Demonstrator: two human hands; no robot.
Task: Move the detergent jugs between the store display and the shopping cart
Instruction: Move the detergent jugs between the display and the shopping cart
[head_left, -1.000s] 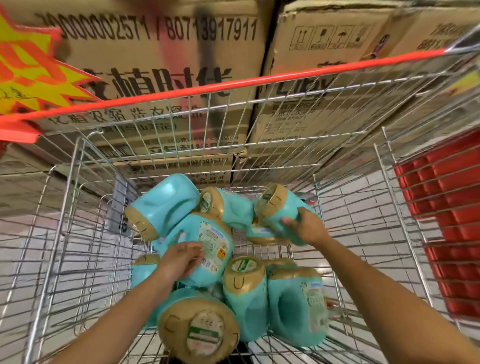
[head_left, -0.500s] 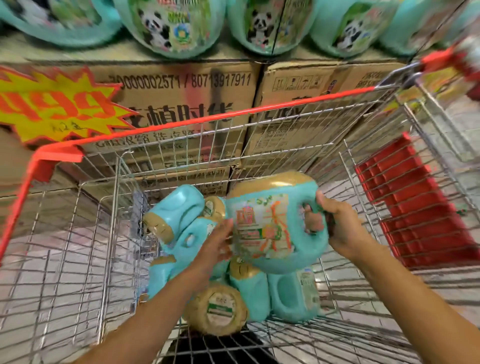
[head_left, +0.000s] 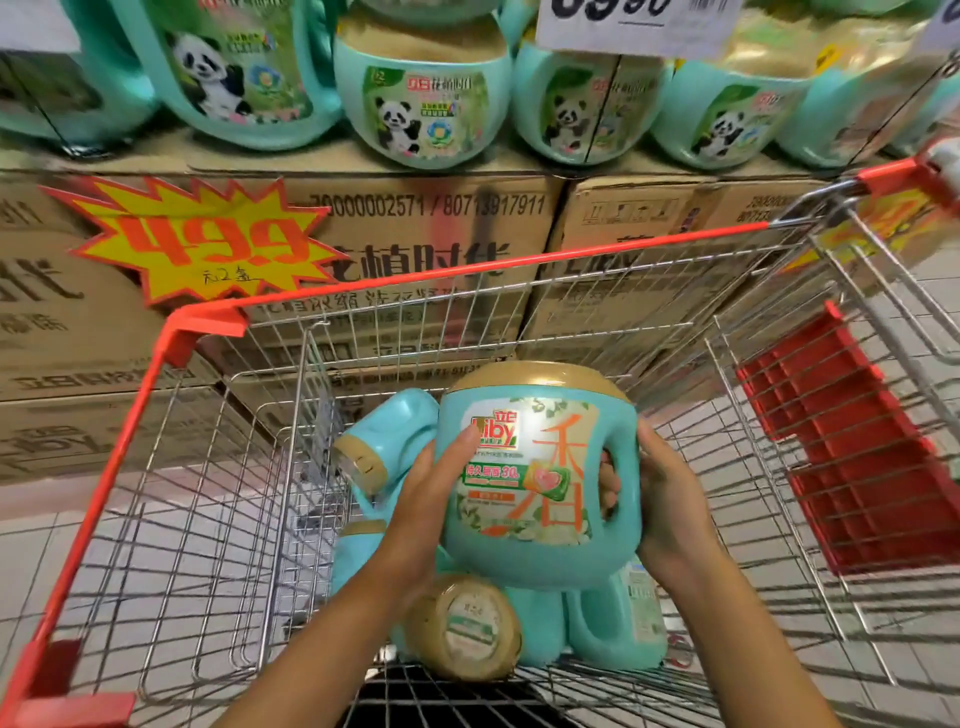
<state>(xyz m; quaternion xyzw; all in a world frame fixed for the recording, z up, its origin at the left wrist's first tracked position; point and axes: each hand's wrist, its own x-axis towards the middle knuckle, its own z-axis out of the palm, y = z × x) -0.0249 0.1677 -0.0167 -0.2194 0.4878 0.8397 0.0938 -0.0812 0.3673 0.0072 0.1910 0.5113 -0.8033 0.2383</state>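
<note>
Left grip (head_left: 426, 514) lay flat against the left side of the held jug (head_left: 540, 467), fingers straight and spread up over the edge of its label, pressing rather than clasping. That teal jug with its tan cap stood upright in the air above the cart's basket, label toward the camera, clear of the pile beneath it. Right grip (head_left: 670, 509) was wrapped round the jug's handle, fingertips showing through the handle opening and the thumb lying along the outside.

At far left a yellow and red starburst price sign (head_left: 202, 244) was stuck on the stacked cardboard boxes (head_left: 415, 218). A row of display jugs (head_left: 421, 104) with panda labels stood on top of those boxes, and a white price card (head_left: 634, 21) hung in front of them. The shopping cart (head_left: 467, 270), wire-sided with an orange rim, stood just before the boxes.

Inside the cart, below the held jug, a lying jug (head_left: 384, 436) pointed its cap down to the left, a second jug (head_left: 462, 629) turned its round tan cap toward the camera, and a third jug (head_left: 618, 623) stood at the right, touching its neighbours. A red plastic flap (head_left: 857, 441) leaned against the cart's right wire wall. Pale floor tiles (head_left: 31, 545) showed through the mesh.
</note>
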